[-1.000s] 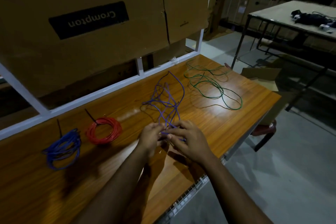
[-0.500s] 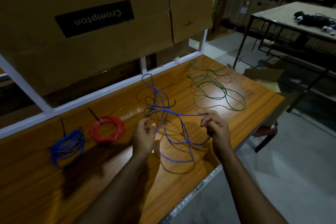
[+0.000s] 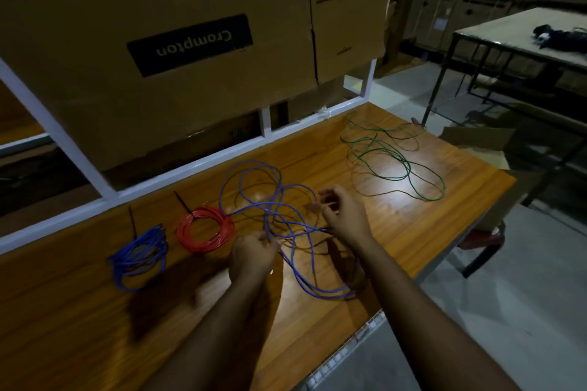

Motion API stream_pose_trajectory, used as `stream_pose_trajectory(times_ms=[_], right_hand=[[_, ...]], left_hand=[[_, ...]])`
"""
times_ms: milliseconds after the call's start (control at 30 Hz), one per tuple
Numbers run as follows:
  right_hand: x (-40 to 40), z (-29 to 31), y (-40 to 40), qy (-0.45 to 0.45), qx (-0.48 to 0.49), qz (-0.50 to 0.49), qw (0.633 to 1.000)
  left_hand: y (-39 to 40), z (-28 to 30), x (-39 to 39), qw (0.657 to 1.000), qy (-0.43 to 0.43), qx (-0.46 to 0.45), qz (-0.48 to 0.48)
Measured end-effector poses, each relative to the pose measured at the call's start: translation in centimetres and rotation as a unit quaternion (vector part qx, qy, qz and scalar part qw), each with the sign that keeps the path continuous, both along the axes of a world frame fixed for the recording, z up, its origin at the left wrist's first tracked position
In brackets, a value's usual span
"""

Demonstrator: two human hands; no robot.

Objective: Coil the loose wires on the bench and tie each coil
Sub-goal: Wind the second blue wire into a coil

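The loose blue wire lay in tangled loops mid-bench on the orange wooden bench. The left hand pinched it; the right hand hovered above with fingers loosely curled, its grip unclear. A tied red coil touched the loops, beside a tied blue coil; a loose green wire lay apart beneath a brown cardboard box.

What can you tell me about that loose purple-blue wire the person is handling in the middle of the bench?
The purple-blue wire is thin, flexible and plastic-coated by the look of it. It sprawls in several uneven, crossing loops over the glossy wooden bench, not yet coiled or tied. The left hand grips strands near the front. The right hand is at the wire, fingers curled where one end seems to reach. A far loop reaches to the red coil.
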State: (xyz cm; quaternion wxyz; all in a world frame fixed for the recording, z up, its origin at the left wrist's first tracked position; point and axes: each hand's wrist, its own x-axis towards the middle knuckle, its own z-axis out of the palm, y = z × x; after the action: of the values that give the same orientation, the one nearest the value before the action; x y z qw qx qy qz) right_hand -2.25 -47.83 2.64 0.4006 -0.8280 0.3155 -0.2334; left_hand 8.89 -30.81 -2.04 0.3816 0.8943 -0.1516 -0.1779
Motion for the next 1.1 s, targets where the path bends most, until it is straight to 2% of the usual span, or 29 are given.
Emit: stream_pose_trajectory(times_ms=[100,233,400,467,533,600,733,867,967,1033,1100], right_hand=[[2.5,0.1,0.5,0.07,-0.04,0.046,0.996],[4.5,-0.2,0.2,0.221,-0.059,0.092,0.969],[4.0,-1.6,-0.9,0.223,-0.067,0.047,0.971],[3.2,-2.4,-1.5,0.184,-0.061,0.0,0.981],[2.5,-2.9,-1.6,0.125,-0.026,-0.038,0.991],[2.1,-2.9,-2.0,0.07,0.003,-0.031,0.997],[0.5,-2.5,-3.3,-0.086,0.011,-0.119,0.989],[-1.2,-0.2,-4.0,-0.258,0.198,-0.151,0.934],[-1.5,2.8,-4.1,-0.351,0.321,-0.105,0.873],[-1.4,4.8,-3.7,-0.39,0.37,-0.075,0.84],[-1.1,6.4,-3.0,-0.397,0.383,-0.061,0.832]], left_hand=[[0.6,0.5,-0.3,1.0,-0.012,0.003,-0.029],[1.8,1.3,-0.1,0.999,-0.044,0.007,-0.016],[3.5,2.8,0.7,0.986,-0.118,-0.076,0.09],[3.7,3.1,1.3,0.989,-0.11,-0.076,0.069],[3.4,3.4,1.9,0.993,-0.114,-0.039,0.012],[2.7,3.8,2.0,0.992,-0.121,-0.021,-0.028],[1.3,3.7,0.4,0.986,-0.12,-0.043,-0.111],[0.9,3.3,-1.4,0.981,-0.082,-0.04,-0.173],[0.6,3.6,-1.9,0.976,-0.064,-0.056,-0.199],[0.5,4.1,-2.2,0.969,-0.028,-0.044,-0.241],[0.5,4.5,-2.6,0.953,-0.004,0.012,-0.304]])
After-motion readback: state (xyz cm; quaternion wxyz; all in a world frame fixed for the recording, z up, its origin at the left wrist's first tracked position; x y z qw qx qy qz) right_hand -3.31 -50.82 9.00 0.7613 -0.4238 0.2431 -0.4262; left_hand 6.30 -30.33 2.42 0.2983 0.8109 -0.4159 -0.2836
